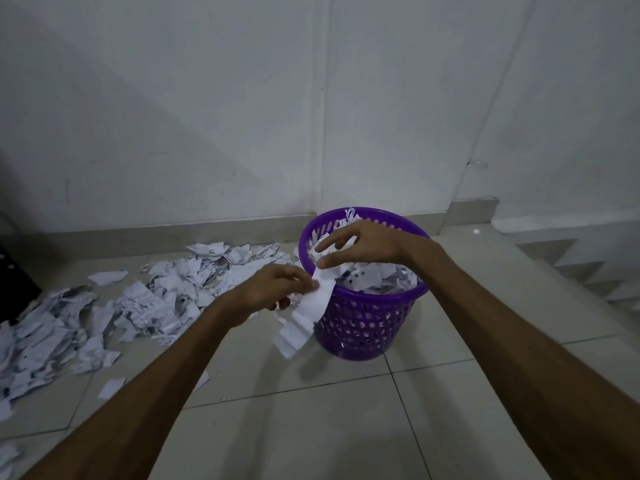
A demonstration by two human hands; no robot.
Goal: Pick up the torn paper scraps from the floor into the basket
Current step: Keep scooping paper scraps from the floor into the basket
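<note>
A purple perforated basket (360,327) stands on the tiled floor near the wall, filled close to its rim with torn white paper. My left hand (273,287) is just left of the rim, closed on a bunch of paper scraps (306,317) that hang down against the basket's front left side. Over the basket's mouth, my right hand (360,245) hovers with fingers spread and thumb near the top of the held scraps, holding nothing. A wide pile of torn paper scraps (138,299) covers the floor to the left.
A white wall and grey skirting (207,230) run close behind the basket. A dark object (14,278) stands at the far left edge. Light steps (588,265) rise at the right. Bare tiles (346,427) lie in front of the basket.
</note>
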